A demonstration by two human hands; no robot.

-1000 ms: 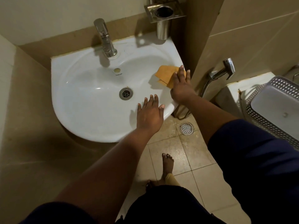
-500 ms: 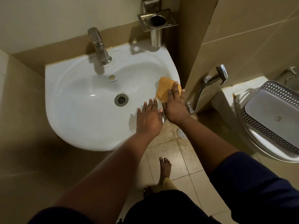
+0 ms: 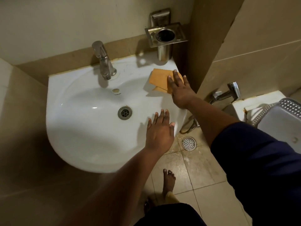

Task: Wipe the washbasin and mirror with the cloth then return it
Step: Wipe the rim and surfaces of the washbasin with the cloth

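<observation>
A person's right hand, fingers straight and flat, presses an orange cloth onto the back right rim of the white washbasin, just in front of the steel cup holder and to the right of the tap. The left hand rests open on the near right rim, holding nothing. The cloth lies folded, its long axis apparently running from the back of the rim toward the bowl, a loose corner pointing at the drain, though the hand hides its right edge. With only flat pressure on it, the cloth could bunch up or slide off the edge to the floor. The mirror is out of view, apparently still to be wiped.
</observation>
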